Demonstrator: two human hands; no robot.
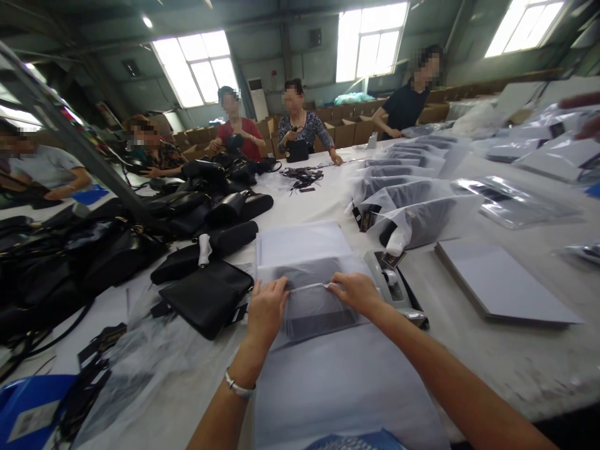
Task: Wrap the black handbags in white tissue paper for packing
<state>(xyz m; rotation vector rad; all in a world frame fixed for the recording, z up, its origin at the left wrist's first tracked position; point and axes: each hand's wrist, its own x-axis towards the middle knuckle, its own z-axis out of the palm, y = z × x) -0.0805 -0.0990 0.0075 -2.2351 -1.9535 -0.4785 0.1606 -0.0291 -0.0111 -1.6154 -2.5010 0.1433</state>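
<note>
A dark flat item wrapped in a translucent bag lies in front of me on white translucent sheets. My left hand grips the left end of the bag's edge, fingers closed on it. At the right end of that same edge, my right hand pinches the plastic. The edge is stretched between both hands. Just left of my left hand lies a black bag. A grey device stands right of the wrapped item, with a dark tag on it.
Black handbags are piled at the left. Several wrapped bags stand in a row at the front right, near a stack of white boards. A blue object sits at the lower left. People work across the table.
</note>
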